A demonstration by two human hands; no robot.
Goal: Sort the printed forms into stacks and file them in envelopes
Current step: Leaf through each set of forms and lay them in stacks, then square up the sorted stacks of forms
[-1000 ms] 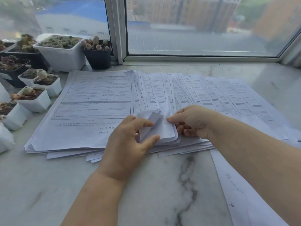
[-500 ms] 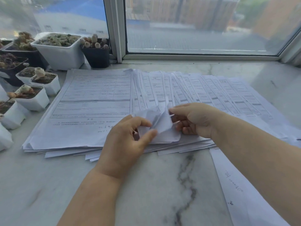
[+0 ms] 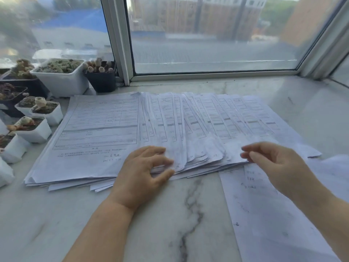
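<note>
**A:** Since you can't see my feed, shall I go from the near edge outward?

**B:** Please. How far along is the filing?

**A:** Barely started, I'd judge. Nearest me, at the right on the marble surface, lies a loose sheet with handwriting, partly tucked under the pile. Beyond it the printed forms lie fanned in one overlapping spread, with a full form on top at the left. I see no separate stacks and no envelopes.

**B:** And the hands?

**A:** My left hand rests on the near edge of the fan, fingers bent over the sheet corners and thumb against the edge, pinching them. My right hand hovers just over the fan's right end, fingers loosely spread, holding nothing.

**B:** Anything farther back?

**A:** Small potted succulents at the far left, then the window frame.
</note>
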